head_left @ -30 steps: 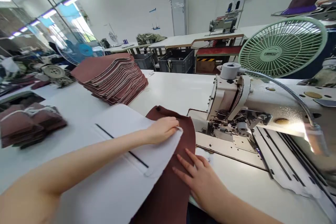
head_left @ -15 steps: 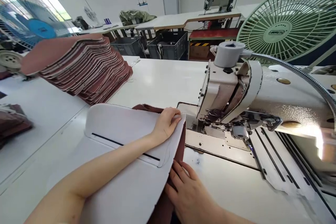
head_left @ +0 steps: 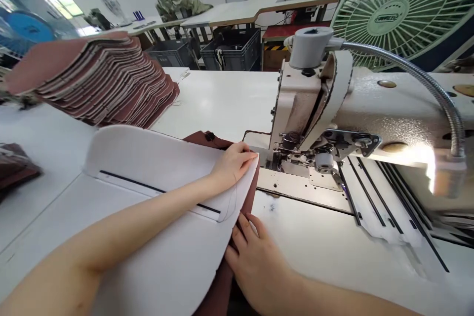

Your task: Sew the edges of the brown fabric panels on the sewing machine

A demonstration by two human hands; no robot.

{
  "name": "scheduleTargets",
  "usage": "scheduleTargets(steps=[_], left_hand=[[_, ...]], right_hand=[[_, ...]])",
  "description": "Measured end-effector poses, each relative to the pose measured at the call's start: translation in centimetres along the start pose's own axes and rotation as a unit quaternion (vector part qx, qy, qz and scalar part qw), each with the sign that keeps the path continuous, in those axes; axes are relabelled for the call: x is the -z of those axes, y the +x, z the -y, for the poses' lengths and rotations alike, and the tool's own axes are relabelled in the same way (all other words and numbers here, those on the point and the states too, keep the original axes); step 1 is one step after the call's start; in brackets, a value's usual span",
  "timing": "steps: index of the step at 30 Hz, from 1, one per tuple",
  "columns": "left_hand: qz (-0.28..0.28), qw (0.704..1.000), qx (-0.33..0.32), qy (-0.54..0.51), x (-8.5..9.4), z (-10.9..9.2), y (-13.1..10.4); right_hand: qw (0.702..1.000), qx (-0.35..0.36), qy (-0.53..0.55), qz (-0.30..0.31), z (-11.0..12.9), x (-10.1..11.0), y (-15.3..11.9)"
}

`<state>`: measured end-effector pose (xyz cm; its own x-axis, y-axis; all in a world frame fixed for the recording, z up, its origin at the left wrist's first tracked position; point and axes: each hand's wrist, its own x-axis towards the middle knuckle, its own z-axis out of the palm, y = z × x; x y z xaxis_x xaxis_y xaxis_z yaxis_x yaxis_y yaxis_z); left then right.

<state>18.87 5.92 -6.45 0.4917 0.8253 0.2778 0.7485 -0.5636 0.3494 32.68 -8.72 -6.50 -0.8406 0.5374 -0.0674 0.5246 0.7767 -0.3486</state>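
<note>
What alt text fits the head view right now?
Left hand presses a white template onto maroon fabric beside the sewing machine; right hand rests at the fabric's edge. A fabric stack sits behind.
</note>
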Motion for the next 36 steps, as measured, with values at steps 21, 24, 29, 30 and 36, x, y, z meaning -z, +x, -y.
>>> scheduleTargets(steps=[21,24,29,30,36], left_hand=[[0.038,0.982,-0.084,0.163,0.5,-0.8,-3.6],[0.008,0.987,-0.088,0.133,0.3,-0.9,-3.4],[0.002,0.994,-0.075,0.073,0.0,-0.7,-3.3],[0.004,0.995,-0.072,0.063,0.0,-0.6,-3.3],[0.023,0.995,-0.083,0.048,0.2,0.0,-4.1]], right_hand=[[0.999,0.012,0.032,-0.004,1.7,-0.7,1.4],[0.999,0.016,0.038,-0.009,1.8,-0.8,1.7],[0.999,0.019,0.035,0.007,1.6,-0.4,1.6],[0.999,0.02,0.032,0.01,1.6,-0.4,1.6],[0.999,0.031,0.022,-0.015,1.2,-0.4,1.4]])
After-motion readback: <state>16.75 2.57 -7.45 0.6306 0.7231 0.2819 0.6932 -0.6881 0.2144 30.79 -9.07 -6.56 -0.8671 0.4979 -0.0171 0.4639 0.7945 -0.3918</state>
